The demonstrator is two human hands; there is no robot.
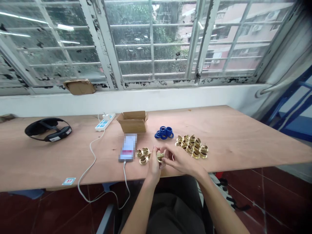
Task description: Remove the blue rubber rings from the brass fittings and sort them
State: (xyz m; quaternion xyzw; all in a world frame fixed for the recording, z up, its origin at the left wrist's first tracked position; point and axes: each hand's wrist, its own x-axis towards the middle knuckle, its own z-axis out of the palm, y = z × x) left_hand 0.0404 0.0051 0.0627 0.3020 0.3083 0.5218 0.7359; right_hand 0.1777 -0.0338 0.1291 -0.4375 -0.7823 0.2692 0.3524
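Observation:
Both my hands meet above the table's front edge around one brass-coloured round metal fitting point(160, 157). My left hand point(154, 165) is closed on its left side, and my right hand point(177, 159) pinches it from the right. Fingers partly cover the fitting. Just left of my left hand lie several similar gold fittings point(143, 159). A larger pile of gold fittings point(195, 148) sits to the right, beyond my right hand. Behind my hands is a small heap of blue rings point(164, 132).
A phone point(128, 148) lies left of the fittings, with a white cable point(91, 149) hanging over the front edge. Behind it stands an open cardboard box point(133, 123). Farther left are a power strip point(105, 122), a black headset point(48, 130) and a numbered sticker point(69, 181) on the wooden table point(255, 143).

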